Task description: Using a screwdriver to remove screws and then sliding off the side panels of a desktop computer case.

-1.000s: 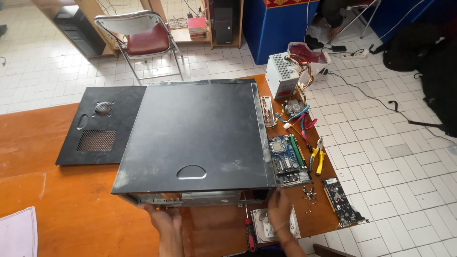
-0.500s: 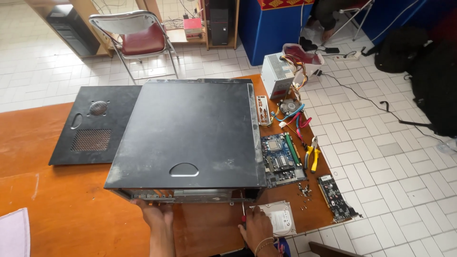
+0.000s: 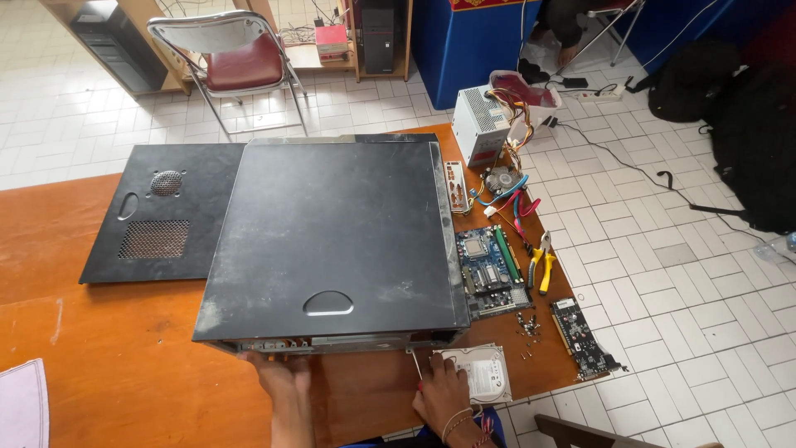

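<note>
A black computer case (image 3: 332, 249) lies flat on the orange wooden table (image 3: 108, 348), its dusty side panel facing up. My left hand (image 3: 280, 378) grips the case's near front edge. My right hand (image 3: 438, 392) rests on the table just right of that, closed around a screwdriver whose thin metal shaft (image 3: 411, 358) points toward the case. A silver hard drive (image 3: 482, 373) lies against the right side of this hand.
A loose black side panel (image 3: 157, 216) lies left of the case. To the right are a motherboard (image 3: 489, 270), yellow pliers (image 3: 543, 261), a graphics card (image 3: 584, 336), loose screws (image 3: 526, 325) and a power supply (image 3: 485, 124) with cables. A folding chair (image 3: 240, 58) stands behind the table.
My right hand slid left off the hard drive and closed over the screwdriver lying between my hands. My left hand stayed at the case's front edge.
</note>
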